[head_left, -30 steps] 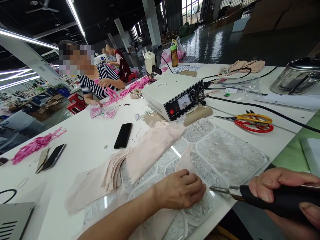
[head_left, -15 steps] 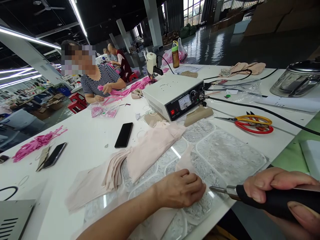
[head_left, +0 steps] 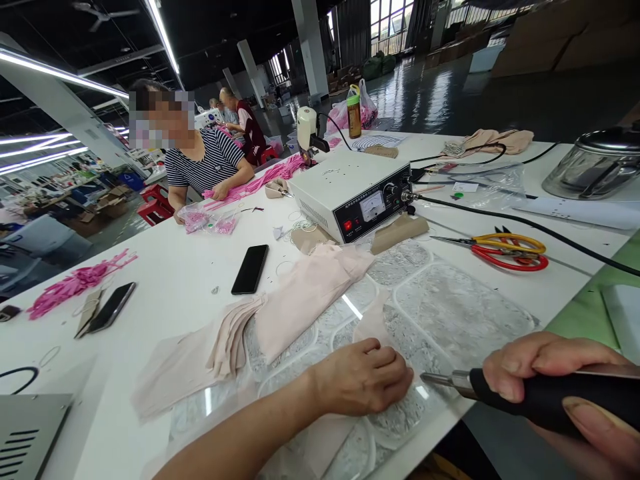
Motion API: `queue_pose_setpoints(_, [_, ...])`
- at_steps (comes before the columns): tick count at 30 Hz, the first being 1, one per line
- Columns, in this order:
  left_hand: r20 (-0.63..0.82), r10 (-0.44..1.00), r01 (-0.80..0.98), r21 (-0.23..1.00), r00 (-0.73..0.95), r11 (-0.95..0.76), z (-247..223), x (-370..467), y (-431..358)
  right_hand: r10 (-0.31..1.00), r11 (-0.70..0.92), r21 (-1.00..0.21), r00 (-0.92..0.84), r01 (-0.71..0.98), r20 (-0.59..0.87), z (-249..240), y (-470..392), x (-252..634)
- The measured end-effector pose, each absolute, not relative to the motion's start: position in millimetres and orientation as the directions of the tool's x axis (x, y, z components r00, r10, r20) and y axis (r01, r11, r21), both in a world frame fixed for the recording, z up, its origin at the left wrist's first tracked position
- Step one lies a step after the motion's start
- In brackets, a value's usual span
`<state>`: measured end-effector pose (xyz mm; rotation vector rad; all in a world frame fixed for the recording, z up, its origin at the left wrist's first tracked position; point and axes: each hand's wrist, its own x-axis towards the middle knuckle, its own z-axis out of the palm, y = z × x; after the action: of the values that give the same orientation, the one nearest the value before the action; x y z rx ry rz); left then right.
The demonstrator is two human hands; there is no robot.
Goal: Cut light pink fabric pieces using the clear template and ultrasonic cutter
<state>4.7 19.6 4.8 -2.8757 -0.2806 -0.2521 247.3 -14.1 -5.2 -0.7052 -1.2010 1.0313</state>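
My left hand (head_left: 363, 377) is closed, knuckles up, on a pale pink piece of fabric (head_left: 374, 319) that lies over a clear, grey-patterned mat (head_left: 460, 293). Part of the cloth shows beyond the fingers and more below the wrist; the fingertips are hidden. My right hand (head_left: 565, 380) grips a black-handled tool (head_left: 530, 393) with a pointed metal tip. That tip sits just right of my left fingers, over the mat; whether it touches anything, I cannot tell. Left of the mat's middle lie a stack of pale pink fabric pieces (head_left: 200, 353) and a wider pile (head_left: 310, 300).
A white control box (head_left: 350, 190) with a meter and cable stands behind the mat. Scissors (head_left: 510, 250) and a glass kettle (head_left: 590, 163) are at right. A phone (head_left: 250, 269) lies left of the fabric. Across the table, a person (head_left: 205, 160) in stripes handles pink strips.
Both my hands, the tool and the fabric hold nearly the same place. The person opposite has lowered their hands, one now by the plastic bag. The view has shifted slightly.
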Motion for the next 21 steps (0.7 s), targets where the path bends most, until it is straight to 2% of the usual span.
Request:
queue_pose_setpoints(2, [0.192,0.169,0.210,-0.219,0.967,-0.953,4.2,4.5,19.8,0.868,0.483,-0.842,0.005,-0.242,0.497,-9.0,-11.6,250.2])
queue_pose_setpoints(4, [0.194,0.169,0.210,-0.215,0.966,-0.954,3.9,4.4,19.8,0.858,0.502,-0.827,0.023,-0.254,0.513,-12.6,-11.1,251.8])
queue_pose_setpoints(12, [0.190,0.175,0.214,-0.210,0.966,-0.954,2.7,4.1,18.9,0.949,0.310,-0.900,0.158,-0.306,0.273,-21.0,-14.0,255.4])
queue_pose_setpoints(21, [0.185,0.195,0.231,-0.197,0.963,-0.953,5.1,4.4,18.8,0.948,0.317,-0.916,0.115,-0.247,0.297,-28.3,-24.5,250.4])
